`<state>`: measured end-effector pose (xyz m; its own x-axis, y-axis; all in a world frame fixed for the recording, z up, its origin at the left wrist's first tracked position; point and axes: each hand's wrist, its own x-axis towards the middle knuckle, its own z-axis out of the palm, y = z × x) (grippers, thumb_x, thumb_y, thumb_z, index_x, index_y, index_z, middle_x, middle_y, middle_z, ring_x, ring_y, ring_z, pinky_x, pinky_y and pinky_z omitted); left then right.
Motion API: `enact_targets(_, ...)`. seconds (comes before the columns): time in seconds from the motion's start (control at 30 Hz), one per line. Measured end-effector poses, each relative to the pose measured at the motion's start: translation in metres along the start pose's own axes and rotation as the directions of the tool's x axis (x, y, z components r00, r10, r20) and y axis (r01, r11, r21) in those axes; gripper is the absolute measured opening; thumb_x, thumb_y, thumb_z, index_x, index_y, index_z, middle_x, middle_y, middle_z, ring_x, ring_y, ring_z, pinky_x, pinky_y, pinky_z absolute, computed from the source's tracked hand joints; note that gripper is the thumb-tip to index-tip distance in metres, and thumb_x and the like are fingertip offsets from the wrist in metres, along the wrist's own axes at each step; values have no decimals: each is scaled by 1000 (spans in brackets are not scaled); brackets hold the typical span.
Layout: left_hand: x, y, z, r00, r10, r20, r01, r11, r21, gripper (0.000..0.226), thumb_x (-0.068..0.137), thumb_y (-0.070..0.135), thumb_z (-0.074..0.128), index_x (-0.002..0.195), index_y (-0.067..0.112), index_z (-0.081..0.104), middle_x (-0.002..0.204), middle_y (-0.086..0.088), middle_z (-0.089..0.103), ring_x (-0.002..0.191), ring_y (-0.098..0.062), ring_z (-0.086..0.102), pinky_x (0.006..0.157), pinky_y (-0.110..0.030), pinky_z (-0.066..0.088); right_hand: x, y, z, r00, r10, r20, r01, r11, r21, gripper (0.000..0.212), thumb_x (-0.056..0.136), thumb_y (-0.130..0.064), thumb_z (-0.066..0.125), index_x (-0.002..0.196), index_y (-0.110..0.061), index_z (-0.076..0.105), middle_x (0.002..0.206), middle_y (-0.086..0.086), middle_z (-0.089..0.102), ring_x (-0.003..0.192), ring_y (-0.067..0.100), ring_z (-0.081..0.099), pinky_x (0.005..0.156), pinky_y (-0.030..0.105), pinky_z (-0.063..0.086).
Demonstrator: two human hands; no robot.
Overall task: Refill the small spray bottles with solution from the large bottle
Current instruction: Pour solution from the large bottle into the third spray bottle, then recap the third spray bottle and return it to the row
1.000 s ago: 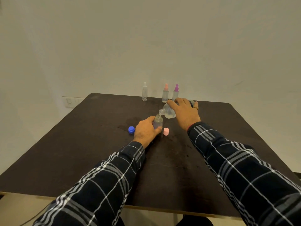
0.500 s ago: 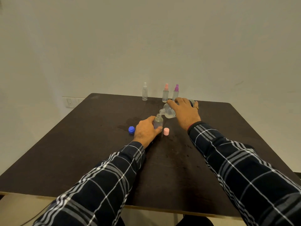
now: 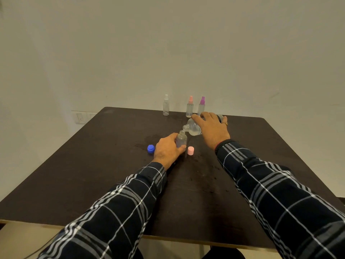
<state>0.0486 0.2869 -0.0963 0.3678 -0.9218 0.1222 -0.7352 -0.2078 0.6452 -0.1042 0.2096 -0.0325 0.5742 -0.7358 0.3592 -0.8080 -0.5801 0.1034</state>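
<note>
My left hand [image 3: 167,150] grips a small clear spray bottle [image 3: 181,139] that stands upright and uncapped on the dark table [image 3: 93,174]. My right hand [image 3: 211,128] holds the large clear bottle [image 3: 193,128] tipped on its side, its mouth right over the small bottle's opening. A pink cap [image 3: 190,150] lies just right of the small bottle. A blue cap [image 3: 150,148] lies left of my left hand.
Three capped small spray bottles stand at the table's far edge: a white-topped one [image 3: 166,107], a pink-topped one [image 3: 189,109] and a purple-topped one [image 3: 201,106]. Wet marks show on the table around the small bottle. A wall socket [image 3: 80,117] sits beyond the left corner.
Almost nothing differs. Both hands keep their grips and the large bottle stays tilted over the small bottle's mouth.
</note>
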Motion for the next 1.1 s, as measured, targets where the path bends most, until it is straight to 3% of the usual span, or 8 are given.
enact_targets(0.37, 0, -1, 0, 1000, 1, -2, -1, 1000, -2, 54, 89, 41, 71, 137, 26, 51, 124, -2, 67, 112, -20, 63, 100, -43, 52, -2, -1, 0, 998, 32, 51, -34, 998, 48, 74, 89, -8, 66, 148, -34, 31, 145, 7, 39, 140, 31, 32, 110, 73, 22)
enact_targets(0.6, -2, -2, -1, 999, 24, -37, -23, 1000, 13, 48, 88, 42, 71, 131, 26, 55, 112, 1, 70, 103, -18, 65, 94, -39, 54, -7, 1, 17, 994, 89, 65, -104, 949, 298, 75, 82, -9, 73, 144, -30, 37, 138, 8, 48, 128, 35, 47, 102, 59, 43)
enact_targets(0.8, -1, -3, -1, 999, 22, -23, -22, 1000, 5, 50, 88, 41, 71, 132, 25, 54, 115, 0, 69, 104, -19, 65, 96, -40, 54, -6, 8, 20, 972, 224, 63, -203, 679, 705, 68, 79, -13, 80, 137, -21, 45, 136, 9, 54, 123, 28, 54, 103, 39, 44)
enact_targets(0.93, 0, -3, 0, 1000, 16, -12, -16, 1000, 0, 54, 88, 41, 71, 135, 24, 52, 120, -1, 68, 107, -19, 64, 98, -41, 53, -13, 12, 22, 942, 325, 85, -256, 530, 808, 67, 81, -12, 78, 138, -17, 43, 134, 6, 56, 121, 25, 55, 99, 33, 43)
enact_targets(1.03, 0, -3, 1, 1000, 20, -11, -20, 1000, 1, 53, 89, 42, 71, 135, 25, 53, 120, -1, 68, 107, -19, 64, 98, -42, 53, -19, 17, 28, 902, 386, 192, -339, 361, 869, 70, 86, -15, 75, 144, -21, 37, 139, 4, 54, 126, 24, 53, 102, 36, 43)
enact_targets(1.1, 0, -4, 1, 1000, 17, -11, -17, 1000, 2, 53, 89, 42, 71, 135, 25, 52, 120, -1, 68, 107, -18, 63, 98, -41, 53, -20, 20, 31, 894, 373, 247, -379, 336, 862, 75, 87, -19, 75, 148, -20, 33, 143, 4, 51, 130, 23, 50, 104, 37, 42)
